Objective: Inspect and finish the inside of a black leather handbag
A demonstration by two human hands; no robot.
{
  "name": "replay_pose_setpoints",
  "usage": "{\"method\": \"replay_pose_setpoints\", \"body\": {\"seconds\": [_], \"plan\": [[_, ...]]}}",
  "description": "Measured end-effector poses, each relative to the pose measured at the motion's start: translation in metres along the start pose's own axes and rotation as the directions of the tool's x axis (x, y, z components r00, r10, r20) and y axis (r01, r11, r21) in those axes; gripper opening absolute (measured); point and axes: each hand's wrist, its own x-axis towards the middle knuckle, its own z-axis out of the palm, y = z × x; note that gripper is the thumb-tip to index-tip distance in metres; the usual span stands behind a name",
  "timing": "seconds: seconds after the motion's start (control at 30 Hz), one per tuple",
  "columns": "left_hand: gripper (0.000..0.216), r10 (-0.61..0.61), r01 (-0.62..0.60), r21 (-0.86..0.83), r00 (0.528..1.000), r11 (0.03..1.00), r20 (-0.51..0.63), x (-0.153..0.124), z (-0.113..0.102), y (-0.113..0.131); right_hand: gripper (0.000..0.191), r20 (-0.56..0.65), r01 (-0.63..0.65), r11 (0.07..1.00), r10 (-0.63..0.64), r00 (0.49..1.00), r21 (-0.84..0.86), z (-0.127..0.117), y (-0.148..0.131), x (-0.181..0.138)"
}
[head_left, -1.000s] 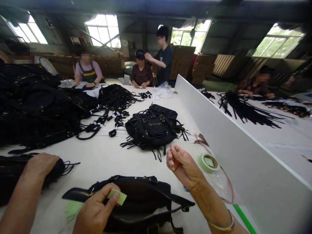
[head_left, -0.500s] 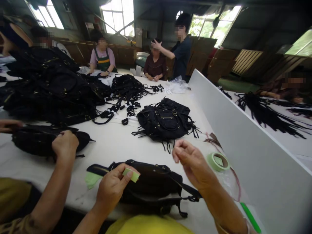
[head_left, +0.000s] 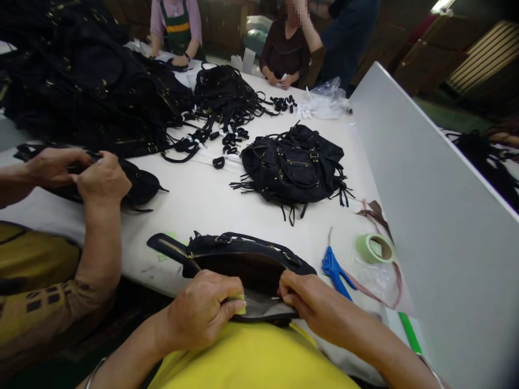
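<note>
A black bag (head_left: 239,259) lies open at the near edge of the white table (head_left: 203,200). My left hand (head_left: 203,308) presses a small pale green piece (head_left: 240,303) against the bag's near rim. My right hand (head_left: 308,297) pinches the same rim just to the right. Blue-handled snips (head_left: 334,267) lie to the right of the bag, and a roll of green tape (head_left: 375,248) sits beyond them on clear plastic.
A co-worker's two hands (head_left: 81,173) grip a black bag (head_left: 140,186) at the left. A fringed black bag (head_left: 295,162) sits mid-table, a heap of black bags (head_left: 81,81) and straps (head_left: 211,135) behind. A white divider board (head_left: 425,189) runs along the right. People sit at the far end.
The view has tipped down. Both my hands dropped onto the bag's near rim; the right hand, raised before, now pinches it. The co-worker's second hand has joined on their bag.
</note>
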Motion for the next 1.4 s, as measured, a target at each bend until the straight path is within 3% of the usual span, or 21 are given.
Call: {"method": "replay_pose_setpoints", "body": {"seconds": [0.17,0.27,0.4,0.53,0.6,0.7,0.83,0.93,1.07,1.23,1.33,1.4], "plan": [[0.022,0.030,-0.033,0.019,0.991,0.999,0.133,-0.002,0.005,0.002,0.030,-0.022,-0.156,0.944,0.156,0.987,-0.290,0.012,0.015,0.001],[0.019,0.040,-0.047,0.030,0.978,0.998,0.203,0.002,0.000,0.004,0.030,0.018,-0.159,0.929,0.175,0.984,-0.335,0.019,0.017,-0.003],[0.019,-0.044,0.022,0.076,0.953,0.997,0.299,0.016,-0.011,0.007,0.020,0.061,-0.152,0.959,0.171,0.983,-0.240,0.027,0.021,-0.011],[0.012,-0.129,0.054,0.230,0.937,0.972,0.325,0.037,-0.009,0.008,0.015,0.060,-0.146,0.982,0.154,0.986,-0.120,0.030,0.028,-0.021],[0.008,-0.105,0.014,0.279,0.944,0.960,0.312,0.048,-0.002,0.008,0.015,0.075,-0.154,0.985,0.160,0.984,-0.081,0.031,0.031,-0.026],[0.020,-0.030,-0.068,0.290,0.946,0.955,0.322,0.065,0.011,0.010,0.014,0.079,-0.173,0.985,0.174,0.982,-0.019,0.032,0.030,-0.029],[0.028,-0.064,-0.064,0.237,0.868,0.969,0.493,0.090,0.027,0.022,0.013,0.083,-0.191,0.982,0.190,0.978,0.006,0.030,0.024,-0.028],[0.045,-0.105,-0.023,0.223,0.832,0.975,0.545,0.103,0.035,0.028,0.013,0.075,-0.177,0.984,0.177,0.981,-0.009,0.031,0.024,-0.029],[0.036,-0.107,0.028,0.140,0.795,0.990,0.598,0.108,0.044,0.023,0.014,0.055,-0.166,0.985,0.168,0.984,-0.041,0.035,0.029,-0.030],[0.025,0.014,-0.037,0.030,0.820,0.999,0.572,0.109,0.054,0.009,0.013,0.012,-0.140,0.988,0.141,0.990,-0.067,0.040,0.035,-0.028],[0.022,-0.049,0.016,0.065,0.830,0.998,0.555,0.109,0.056,0.008,0.013,0.012,-0.155,0.983,0.157,0.988,-0.097,0.041,0.036,-0.027],[0.026,-0.118,0.080,0.098,0.860,0.992,0.496,0.108,0.055,0.010,0.015,0.015,-0.164,0.977,0.167,0.986,-0.134,0.041,0.036,-0.027]]}}
